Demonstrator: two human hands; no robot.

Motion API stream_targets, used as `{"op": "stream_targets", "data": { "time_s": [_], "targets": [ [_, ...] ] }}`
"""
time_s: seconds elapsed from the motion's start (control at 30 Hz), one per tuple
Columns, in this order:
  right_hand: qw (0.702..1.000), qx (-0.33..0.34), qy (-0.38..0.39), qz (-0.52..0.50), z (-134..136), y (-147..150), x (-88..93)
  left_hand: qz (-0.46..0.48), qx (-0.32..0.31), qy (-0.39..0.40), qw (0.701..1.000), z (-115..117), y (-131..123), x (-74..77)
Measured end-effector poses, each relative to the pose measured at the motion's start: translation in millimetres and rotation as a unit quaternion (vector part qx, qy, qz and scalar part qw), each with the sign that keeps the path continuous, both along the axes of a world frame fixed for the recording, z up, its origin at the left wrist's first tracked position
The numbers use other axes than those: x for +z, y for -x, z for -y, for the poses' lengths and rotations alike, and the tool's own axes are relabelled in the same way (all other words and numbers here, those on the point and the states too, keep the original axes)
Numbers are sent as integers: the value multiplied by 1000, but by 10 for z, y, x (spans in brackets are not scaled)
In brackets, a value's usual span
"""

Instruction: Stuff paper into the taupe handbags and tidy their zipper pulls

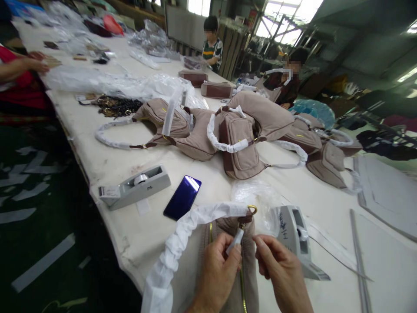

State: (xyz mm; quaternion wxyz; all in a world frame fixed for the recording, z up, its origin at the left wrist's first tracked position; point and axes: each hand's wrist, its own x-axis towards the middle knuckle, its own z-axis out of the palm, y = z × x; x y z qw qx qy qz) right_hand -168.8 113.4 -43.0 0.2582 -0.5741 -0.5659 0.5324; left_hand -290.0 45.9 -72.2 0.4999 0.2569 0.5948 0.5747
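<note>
In front of me lies a taupe handbag (250,261) with a brass zipper (243,287) running along its top. Its strap (185,230) is wrapped in crinkled white paper and joined by a brass ring (252,209). Between the thumb and fingers of my left hand (219,269) is a zipper pull (236,241) with a white wrapping on it. My right hand (282,269) is just right of the bag's edge, thumb and forefinger pinched together. Whatever lies between those fingertips, if anything, is too small to make out.
Grey tape dispensers stand left (137,184) and right (298,239) of the bag. A dark phone (183,198) lies between them. Several taupe handbags (241,143) cross the table, with clear plastic (124,84) behind. Co-workers stand at the left (19,78) and far side (212,48).
</note>
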Motion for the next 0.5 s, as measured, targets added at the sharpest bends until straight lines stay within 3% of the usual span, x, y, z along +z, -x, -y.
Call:
{"op": "stream_targets", "data": {
  "time_s": [0.1, 0.17, 0.23, 0.3, 0.37, 0.43, 0.5],
  "targets": [
    [989, 48, -136, 37, 142, 21, -14, -122, 3, 4, 993, 25, -18, 3],
    [985, 75, -152, 30, 203, 65, -51, -174, -1, -4, 985, 31, -31, 17],
    [991, 65, -115, -1, 225, 118, -95, -205, -2, -13, 979, 30, -37, 30],
    [997, 23, -33, -60, 205, 161, -133, -205, 0, -12, 979, 21, -35, 34],
    [983, -2, 103, -150, 147, 183, -159, -135, -9, -6, 991, 1, -25, 30],
    [934, 16, 254, -251, 61, 183, -178, 14, -33, 1, 999, -28, -16, 26],
    [863, 58, 368, -340, -26, 169, -204, 194, -57, 4, 979, -55, -15, 23]
  ]
}}
